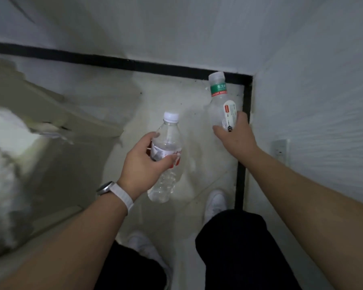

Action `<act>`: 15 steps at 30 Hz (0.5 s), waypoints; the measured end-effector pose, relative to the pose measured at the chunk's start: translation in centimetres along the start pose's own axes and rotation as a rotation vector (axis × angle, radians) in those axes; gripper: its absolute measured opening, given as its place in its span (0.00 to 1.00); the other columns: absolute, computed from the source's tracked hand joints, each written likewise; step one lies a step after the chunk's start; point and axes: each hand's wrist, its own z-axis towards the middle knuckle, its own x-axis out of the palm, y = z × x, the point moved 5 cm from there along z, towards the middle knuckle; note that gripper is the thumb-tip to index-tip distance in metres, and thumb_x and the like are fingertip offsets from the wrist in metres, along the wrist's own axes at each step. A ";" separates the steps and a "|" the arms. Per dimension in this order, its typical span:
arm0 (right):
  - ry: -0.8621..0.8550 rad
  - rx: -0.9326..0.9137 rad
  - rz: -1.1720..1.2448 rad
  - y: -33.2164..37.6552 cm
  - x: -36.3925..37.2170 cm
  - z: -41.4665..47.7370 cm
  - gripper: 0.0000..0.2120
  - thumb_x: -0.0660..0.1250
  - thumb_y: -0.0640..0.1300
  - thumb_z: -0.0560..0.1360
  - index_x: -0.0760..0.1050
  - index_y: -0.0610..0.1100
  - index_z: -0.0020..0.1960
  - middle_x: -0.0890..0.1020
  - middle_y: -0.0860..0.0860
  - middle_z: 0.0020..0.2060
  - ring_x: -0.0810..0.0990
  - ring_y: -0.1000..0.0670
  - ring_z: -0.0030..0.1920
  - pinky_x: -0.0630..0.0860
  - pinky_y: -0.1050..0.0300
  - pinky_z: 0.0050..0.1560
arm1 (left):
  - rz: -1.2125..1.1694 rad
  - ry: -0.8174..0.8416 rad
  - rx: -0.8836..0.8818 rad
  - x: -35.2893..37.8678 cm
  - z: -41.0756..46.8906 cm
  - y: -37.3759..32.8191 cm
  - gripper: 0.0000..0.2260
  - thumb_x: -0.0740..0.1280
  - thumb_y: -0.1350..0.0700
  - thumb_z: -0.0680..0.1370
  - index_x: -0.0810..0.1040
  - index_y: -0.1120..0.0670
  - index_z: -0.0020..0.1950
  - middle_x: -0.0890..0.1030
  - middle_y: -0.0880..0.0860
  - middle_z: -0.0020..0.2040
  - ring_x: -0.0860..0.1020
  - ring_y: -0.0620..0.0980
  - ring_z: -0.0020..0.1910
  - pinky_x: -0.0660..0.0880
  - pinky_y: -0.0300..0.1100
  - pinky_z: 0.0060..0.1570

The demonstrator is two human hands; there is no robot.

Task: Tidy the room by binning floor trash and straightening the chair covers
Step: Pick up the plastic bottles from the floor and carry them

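Clear plastic bottle with a white screw cap and a red-and-white label (166, 155) is in the left hand (138, 164). Fingers and thumb are curled round its middle, cap pointing away from the person, base toward them. The right hand (237, 132) is wrapped the same way round the lower part of a second clear plastic bottle with a green-and-red band near its neck (217, 97), held further out, right by the corner of the room. Can't tell if that one touches the floor or not. The two bottles are apart, not touching.

Left wrist has a silver watch on a white strap (113, 193). Below the hands there are white shoes (217, 204) and black trousers (235, 237) on a pale floor (176, 97). A black skirting strip (92, 59) runs along the foot of the white walls (197, 28) and turns at the corner. A white wall socket (280, 151) sits low on the right wall. Off to the left is a whitish shape, too blurred to say what it is.
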 end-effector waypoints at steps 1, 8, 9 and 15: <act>0.016 -0.001 0.007 1.8 -1.1 -1.7 0.23 0.73 0.50 0.71 0.61 0.50 0.57 0.73 0.51 0.45 0.76 0.54 0.42 0.73 0.61 0.34 | -0.016 -0.012 0.005 -1.2 -1.3 -2.1 0.24 0.78 0.61 0.70 0.74 0.50 0.62 0.81 0.41 0.47 0.79 0.31 0.40 0.72 0.24 0.40; 0.071 -0.068 0.018 15.4 -8.4 -12.4 0.24 0.74 0.50 0.70 0.63 0.50 0.58 0.74 0.52 0.45 0.76 0.54 0.40 0.70 0.64 0.32 | -0.069 -0.056 0.018 -10.6 -9.2 -14.4 0.19 0.78 0.54 0.70 0.79 0.46 0.58 0.85 0.43 0.48 0.83 0.42 0.47 0.80 0.42 0.50; 0.077 -0.085 0.021 17.3 -9.4 -13.8 0.25 0.74 0.49 0.70 0.62 0.51 0.59 0.74 0.53 0.45 0.76 0.55 0.41 0.70 0.65 0.33 | -0.080 -0.073 0.023 -11.9 -10.3 -16.1 0.17 0.78 0.54 0.70 0.79 0.44 0.56 0.85 0.42 0.48 0.83 0.42 0.47 0.79 0.41 0.50; 0.126 -0.174 0.041 28.1 -13.8 -21.9 0.26 0.74 0.48 0.70 0.61 0.54 0.60 0.72 0.58 0.45 0.75 0.57 0.42 0.71 0.66 0.33 | -0.152 -0.165 0.068 -19.6 -17.1 -25.6 0.18 0.77 0.58 0.71 0.77 0.40 0.54 0.84 0.38 0.48 0.82 0.39 0.47 0.78 0.33 0.46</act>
